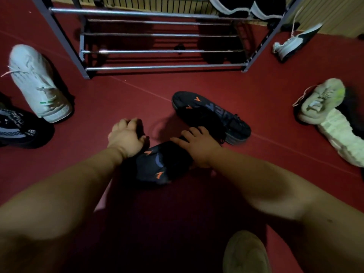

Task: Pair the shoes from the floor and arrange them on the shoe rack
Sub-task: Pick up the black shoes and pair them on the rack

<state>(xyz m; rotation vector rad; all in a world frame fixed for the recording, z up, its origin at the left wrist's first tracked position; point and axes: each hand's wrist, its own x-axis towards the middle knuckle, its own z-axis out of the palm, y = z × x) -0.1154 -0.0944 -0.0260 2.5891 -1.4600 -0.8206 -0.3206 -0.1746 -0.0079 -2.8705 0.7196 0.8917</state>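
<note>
Gripping: left hand (128, 137) curled closed on near black orange-marked sneaker (159, 166); right hand (197, 146), fingers spread, rests on it.
Mate: matching sneaker (210, 115) just beyond, on floor.
Surface: dark red floor (128, 95), thin seam lines.
Room: metal shoe rack (163, 50) far centre, slatted wall (167, 4) behind.
Strays: white sneaker (39, 83) left; pale sneaker (321, 101) right.

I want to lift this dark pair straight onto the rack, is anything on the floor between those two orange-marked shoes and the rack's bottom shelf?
Nothing visible. Bare red floor runs from the near dark shoe and far dark shoe to the rack. The white shoe and pale green shoe lie off to the sides.
</note>
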